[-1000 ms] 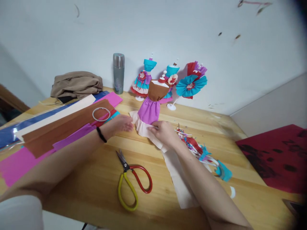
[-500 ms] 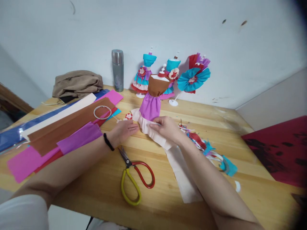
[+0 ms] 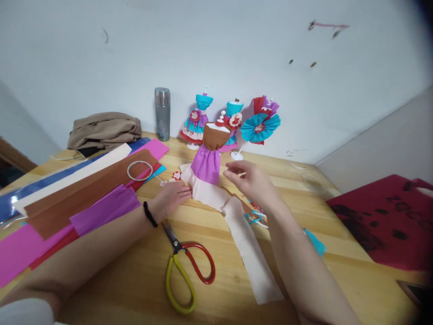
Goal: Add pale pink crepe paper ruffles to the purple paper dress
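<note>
A small dress form (image 3: 217,136) wears a brown paper top and a purple gathered skirt (image 3: 206,164). Round the skirt's hem lies a pale pink crepe paper strip (image 3: 250,253), its long tail running toward the table's front edge. My left hand (image 3: 172,197) rests with outstretched fingers at the strip's left part; whether it presses the paper I cannot tell. My right hand (image 3: 253,180) is lifted to the right of the skirt, off the strip, thumb and fingers apart with nothing seen in them. Scissors (image 3: 176,246) with red and yellow handles lie below my left hand.
Colored paper sheets (image 3: 88,194) and a ring of tape or wire (image 3: 140,170) lie left. Behind stand a thermos (image 3: 163,115) and dressed forms (image 3: 260,128). Paper scraps (image 3: 257,216) lie partly behind my right arm. A brown cloth (image 3: 106,128) sits back left.
My right hand has let go of the pale strip and risen away to the right. My left hand stays at the strip's left part. The view has tilted up and shifted slightly.
</note>
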{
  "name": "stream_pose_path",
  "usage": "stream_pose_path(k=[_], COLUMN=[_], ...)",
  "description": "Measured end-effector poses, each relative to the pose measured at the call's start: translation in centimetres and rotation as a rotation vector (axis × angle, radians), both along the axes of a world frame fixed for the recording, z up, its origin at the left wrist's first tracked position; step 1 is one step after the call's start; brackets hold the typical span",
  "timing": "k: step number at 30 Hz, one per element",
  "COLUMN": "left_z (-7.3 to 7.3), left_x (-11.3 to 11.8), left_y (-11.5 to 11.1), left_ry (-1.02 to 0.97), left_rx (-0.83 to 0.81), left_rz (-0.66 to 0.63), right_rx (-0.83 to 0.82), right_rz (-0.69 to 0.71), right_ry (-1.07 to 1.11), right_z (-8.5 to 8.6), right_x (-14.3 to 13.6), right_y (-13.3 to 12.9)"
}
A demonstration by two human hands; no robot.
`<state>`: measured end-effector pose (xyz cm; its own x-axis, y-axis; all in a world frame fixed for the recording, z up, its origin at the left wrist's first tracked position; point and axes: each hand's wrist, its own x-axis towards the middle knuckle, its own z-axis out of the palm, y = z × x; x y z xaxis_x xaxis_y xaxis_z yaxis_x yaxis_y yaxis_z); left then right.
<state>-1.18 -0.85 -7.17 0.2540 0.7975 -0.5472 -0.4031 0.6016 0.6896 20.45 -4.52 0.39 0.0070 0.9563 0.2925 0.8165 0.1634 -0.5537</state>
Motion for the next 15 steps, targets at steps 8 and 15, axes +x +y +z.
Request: stream_pose_path(k=[8, 15], left_z=[-1.1, -1.6], left_x=[0.0, -0.2], left_y=[0.0, 0.1], left_ry=[-0.051, -0.082], left_rx=[0.015, 0.008], left_rz=[0.016, 0.011], right_rx=[0.083, 0.171], right_rz=[0.245, 0.186], right_ry=[0.531, 0.723], right_z=[0.1, -0.5], right_x=[-2.5, -3.3], right_y=[4.9, 7.3])
